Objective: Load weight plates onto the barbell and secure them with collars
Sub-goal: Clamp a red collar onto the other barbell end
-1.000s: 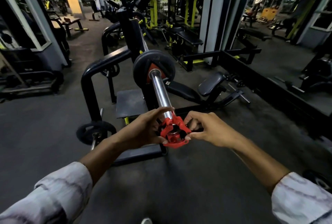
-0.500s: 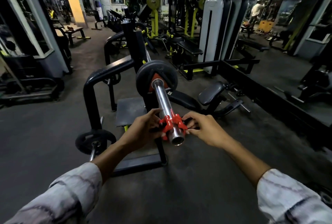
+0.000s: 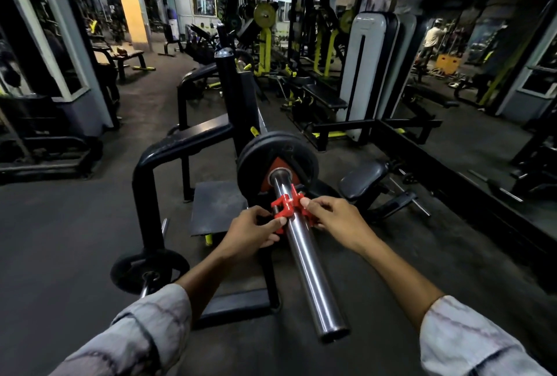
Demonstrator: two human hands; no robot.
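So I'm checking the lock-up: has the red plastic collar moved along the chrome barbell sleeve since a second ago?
Yes. The red plastic collar has slid from the chrome barbell sleeve tip toward the black weight plate.

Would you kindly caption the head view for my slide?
Both hands, left hand and right hand, hold a red collar on the barbell sleeve.

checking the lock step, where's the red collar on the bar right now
In the head view the red collar sits around the barbell sleeve near centre frame, pinched between the left hand and right hand, just short of the black weight plate.
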